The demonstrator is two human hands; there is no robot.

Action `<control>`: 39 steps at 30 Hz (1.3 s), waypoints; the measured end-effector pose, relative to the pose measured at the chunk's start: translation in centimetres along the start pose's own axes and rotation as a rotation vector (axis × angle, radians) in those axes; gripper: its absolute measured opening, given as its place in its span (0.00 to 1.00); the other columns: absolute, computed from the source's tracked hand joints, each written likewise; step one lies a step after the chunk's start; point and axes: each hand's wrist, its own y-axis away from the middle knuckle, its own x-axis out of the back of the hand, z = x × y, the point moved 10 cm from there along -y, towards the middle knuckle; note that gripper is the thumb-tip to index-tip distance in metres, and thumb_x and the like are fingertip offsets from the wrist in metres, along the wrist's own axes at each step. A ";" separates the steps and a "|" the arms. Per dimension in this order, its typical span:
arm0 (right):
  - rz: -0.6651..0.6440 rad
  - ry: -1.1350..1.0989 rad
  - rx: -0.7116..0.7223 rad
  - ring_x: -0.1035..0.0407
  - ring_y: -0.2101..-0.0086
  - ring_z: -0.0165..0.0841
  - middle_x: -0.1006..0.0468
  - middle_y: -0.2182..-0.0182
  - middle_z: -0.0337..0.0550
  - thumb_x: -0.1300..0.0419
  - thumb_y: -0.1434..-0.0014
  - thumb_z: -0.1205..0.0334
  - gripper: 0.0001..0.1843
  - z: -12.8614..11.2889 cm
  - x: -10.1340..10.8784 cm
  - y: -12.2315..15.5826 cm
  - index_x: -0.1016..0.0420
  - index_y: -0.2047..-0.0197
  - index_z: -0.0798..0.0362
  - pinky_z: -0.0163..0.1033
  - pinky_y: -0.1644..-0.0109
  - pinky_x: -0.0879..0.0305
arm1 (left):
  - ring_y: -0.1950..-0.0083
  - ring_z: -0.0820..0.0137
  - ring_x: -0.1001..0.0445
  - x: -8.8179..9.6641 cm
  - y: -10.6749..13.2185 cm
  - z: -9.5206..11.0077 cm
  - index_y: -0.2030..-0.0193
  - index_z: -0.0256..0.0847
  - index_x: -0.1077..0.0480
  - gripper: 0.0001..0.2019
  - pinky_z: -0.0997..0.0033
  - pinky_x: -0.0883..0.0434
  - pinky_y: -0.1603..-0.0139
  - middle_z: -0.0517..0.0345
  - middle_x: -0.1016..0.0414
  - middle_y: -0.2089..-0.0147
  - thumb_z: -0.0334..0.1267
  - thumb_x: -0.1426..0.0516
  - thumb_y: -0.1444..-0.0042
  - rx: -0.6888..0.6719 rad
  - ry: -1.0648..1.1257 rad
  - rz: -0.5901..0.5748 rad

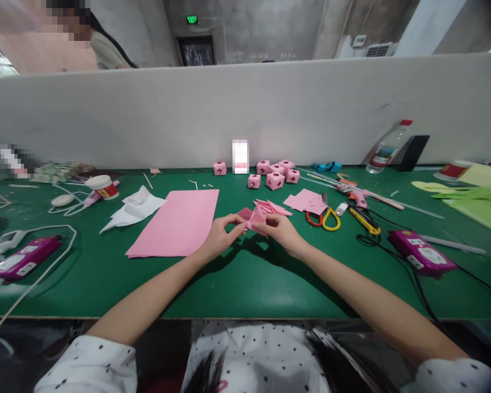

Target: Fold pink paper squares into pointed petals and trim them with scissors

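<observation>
Above the middle of the green table, a partly folded piece of pink paper (253, 218) is held between both hands. My left hand (226, 233) pinches its left side with thumb and forefinger. On the right side my right hand (284, 232) grips it the same way; the fingertips hide some of the folds. Just behind, folded pink paper pieces (275, 207) lie in a small pile. Pink sheets (180, 221) are stacked to the left of my left hand. Several pink folded paper cubes (275, 180) stand farther back.
Right of my hands lie pink paper squares (306, 200), scissors (330, 219), a yellow cutter (365, 221) and a pink glue gun (358, 196). Cords run from a purple box (421, 252). At left are crumpled white paper (135, 208), a paper cup (102, 186) and another purple box (27, 257).
</observation>
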 end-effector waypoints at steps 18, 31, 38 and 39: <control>0.012 -0.005 0.032 0.39 0.74 0.27 0.29 0.77 0.35 0.32 0.52 0.47 0.18 -0.2 0.8 -0.3 0.27 0.73 0.55 0.35 0.69 0.44 | 0.68 0.72 0.30 0.0 -0.4 -1.5 0.71 0.37 0.29 0.10 0.72 0.33 0.62 0.60 0.27 0.71 0.43 0.39 0.48 0.104 0.159 0.003; 0.009 0.060 0.021 0.39 0.74 0.28 0.29 0.79 0.37 0.31 0.54 0.45 0.21 -0.2 1.2 -0.4 0.28 0.78 0.55 0.36 0.68 0.44 | 0.69 0.72 0.31 -0.2 -0.5 -1.4 0.72 0.37 0.29 0.10 0.72 0.33 0.63 0.59 0.28 0.71 0.42 0.39 0.48 0.087 0.157 -0.053; 0.008 0.138 0.068 0.44 0.78 0.26 0.32 0.81 0.35 0.32 0.53 0.44 0.22 -0.9 1.5 -0.2 0.29 0.78 0.55 0.35 0.73 0.50 | 0.66 0.71 0.29 -0.3 -0.5 -1.1 0.70 0.37 0.29 0.11 0.71 0.32 0.61 0.58 0.27 0.69 0.44 0.40 0.46 0.042 0.081 -0.075; 0.006 0.153 0.079 0.44 0.79 0.26 0.33 0.82 0.34 0.33 0.53 0.44 0.22 -1.0 1.5 -0.2 0.29 0.78 0.55 0.35 0.74 0.51 | 0.65 0.71 0.29 -0.4 -0.5 -1.1 0.70 0.37 0.28 0.11 0.71 0.32 0.61 0.58 0.26 0.68 0.44 0.41 0.45 0.039 0.075 -0.077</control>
